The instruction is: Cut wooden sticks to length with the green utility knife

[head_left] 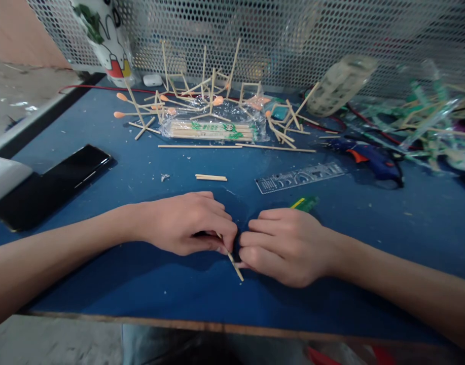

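Note:
A thin wooden stick [236, 266] slants down toward the table's front edge, pinched between the thumb and forefinger of my left hand [196, 223]. Close beside it on the right, my right hand [287, 246] is closed, its fingers curled, with a fingertip or small blade-like piece at the stick; what it holds is hidden. Two short sticks [211, 178] lie together beyond my left hand. Just behind my right hand is a green and yellow object [305, 204], partly covered by it.
A clear ruler [300, 177] and a blue glue gun [365, 157] lie to the right. Wrapped sticks [213, 131] and stick figures stand at the back. A black phone [72, 177] is at left, a jar [341, 86] at the back right.

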The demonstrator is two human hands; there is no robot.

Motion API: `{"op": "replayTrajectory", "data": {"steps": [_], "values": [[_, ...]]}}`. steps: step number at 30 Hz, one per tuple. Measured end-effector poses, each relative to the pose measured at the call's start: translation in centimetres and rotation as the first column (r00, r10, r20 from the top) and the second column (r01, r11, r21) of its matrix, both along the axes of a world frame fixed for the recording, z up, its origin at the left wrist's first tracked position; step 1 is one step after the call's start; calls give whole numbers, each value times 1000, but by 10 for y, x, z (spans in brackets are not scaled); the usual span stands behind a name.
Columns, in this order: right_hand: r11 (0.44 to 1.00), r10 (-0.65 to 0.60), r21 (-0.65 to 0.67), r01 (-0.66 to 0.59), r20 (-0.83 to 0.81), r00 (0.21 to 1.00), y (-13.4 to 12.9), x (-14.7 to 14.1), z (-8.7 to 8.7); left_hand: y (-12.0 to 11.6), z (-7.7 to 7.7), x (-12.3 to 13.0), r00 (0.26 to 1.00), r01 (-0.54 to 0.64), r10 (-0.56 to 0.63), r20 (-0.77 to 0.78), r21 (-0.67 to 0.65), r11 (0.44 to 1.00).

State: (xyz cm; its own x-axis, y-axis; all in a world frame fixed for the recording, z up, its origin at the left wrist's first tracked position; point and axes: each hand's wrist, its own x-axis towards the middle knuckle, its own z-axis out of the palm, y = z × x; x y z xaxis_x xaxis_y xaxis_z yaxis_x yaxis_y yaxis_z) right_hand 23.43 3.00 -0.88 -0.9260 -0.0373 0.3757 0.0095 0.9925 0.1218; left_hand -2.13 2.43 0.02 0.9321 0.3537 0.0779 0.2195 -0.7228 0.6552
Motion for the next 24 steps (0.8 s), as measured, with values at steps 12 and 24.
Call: {"op": "replayTrajectory", "data": {"steps": [12, 24], "values": [[999, 1, 47, 0, -28, 1000, 3, 1, -2, 0, -1, -1, 1000, 3, -3, -3, 4, 1000], [998, -40, 46, 41, -37, 999, 1, 2, -3, -1, 0, -1, 1000, -1, 1, 0, -12, 1000]]}}
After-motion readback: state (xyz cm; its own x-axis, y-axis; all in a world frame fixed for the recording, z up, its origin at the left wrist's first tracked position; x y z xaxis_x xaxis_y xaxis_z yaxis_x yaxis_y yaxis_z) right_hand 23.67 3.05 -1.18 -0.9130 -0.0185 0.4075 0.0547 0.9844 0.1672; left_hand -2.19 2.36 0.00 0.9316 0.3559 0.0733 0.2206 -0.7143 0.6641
